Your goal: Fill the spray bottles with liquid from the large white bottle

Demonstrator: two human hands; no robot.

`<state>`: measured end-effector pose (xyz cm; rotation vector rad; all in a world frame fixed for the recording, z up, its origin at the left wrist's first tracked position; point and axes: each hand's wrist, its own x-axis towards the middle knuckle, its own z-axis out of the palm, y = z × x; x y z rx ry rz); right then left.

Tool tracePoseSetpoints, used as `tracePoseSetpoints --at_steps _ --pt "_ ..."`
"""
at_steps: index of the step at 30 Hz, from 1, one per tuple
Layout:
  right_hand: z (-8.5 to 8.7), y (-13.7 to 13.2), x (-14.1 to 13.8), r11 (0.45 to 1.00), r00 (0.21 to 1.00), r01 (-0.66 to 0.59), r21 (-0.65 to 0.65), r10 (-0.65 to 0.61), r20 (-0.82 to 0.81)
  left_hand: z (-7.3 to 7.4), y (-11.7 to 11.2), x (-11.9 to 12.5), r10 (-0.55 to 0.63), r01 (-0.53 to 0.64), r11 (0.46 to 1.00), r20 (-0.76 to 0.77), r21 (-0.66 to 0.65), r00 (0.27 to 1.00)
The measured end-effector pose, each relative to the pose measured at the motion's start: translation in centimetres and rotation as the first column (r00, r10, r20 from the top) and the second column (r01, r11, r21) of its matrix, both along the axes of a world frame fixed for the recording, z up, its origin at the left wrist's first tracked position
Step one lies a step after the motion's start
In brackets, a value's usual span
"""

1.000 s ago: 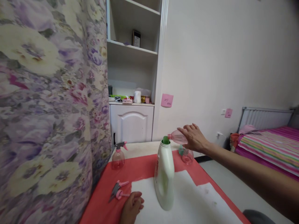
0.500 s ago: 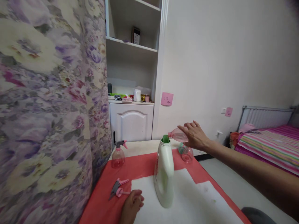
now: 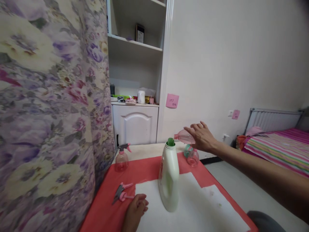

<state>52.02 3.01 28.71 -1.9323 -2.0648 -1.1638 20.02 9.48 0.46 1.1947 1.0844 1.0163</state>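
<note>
My right hand [image 3: 201, 137] grips a clear pink bottle [image 3: 184, 136], tipped on its side with its neck pointing left. The bottle's mouth is just beside a green piece like a funnel [image 3: 170, 141], set in the mouth of a pale green jug [image 3: 170, 180]. The jug stands upright on white paper. My left hand [image 3: 137, 207] rests near the table's front, fingers loosely curled and apparently holding nothing. Beside it lies a grey and pink trigger spray head [image 3: 120, 193], its tube reaching toward my fingers. Whether tube and hand touch, I cannot tell.
A pink spray bottle [image 3: 122, 160] with its trigger stands at the back left. Another pink bottle [image 3: 193, 158] and a teal one [image 3: 187, 150] are at the back right. Red cloth [image 3: 142, 167] lies under the white paper [image 3: 193, 206]. A floral curtain [image 3: 55, 129] borders the left.
The view has shifted slightly. My right hand and the tipped bottle hold nearly the same place by the jug's mouth. My left hand has barely moved.
</note>
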Motion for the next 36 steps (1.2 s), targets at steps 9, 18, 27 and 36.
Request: tracePoseSetpoints --at_steps 9,18,27,36 --pt "0.03 0.22 0.48 1.0 1.0 -0.003 0.011 0.003 0.028 -0.28 0.12 0.0 -0.001 0.001 1.0 -0.001 0.003 1.0" --pt "0.27 0.16 0.42 1.0 0.999 0.006 0.015 -0.006 0.052 -0.49 0.21 -0.02 0.022 -0.022 0.999 0.008 0.029 1.0" --pt "0.65 -0.17 0.26 1.0 0.998 0.02 0.008 -0.02 0.06 -0.59 0.32 0.12 0.048 -0.049 0.998 0.017 0.03 0.999" --pt "0.88 -0.09 0.19 1.0 0.998 0.015 -0.001 -0.015 0.067 -0.92 0.69 -0.24 0.014 -0.014 1.0 0.018 0.024 1.0"
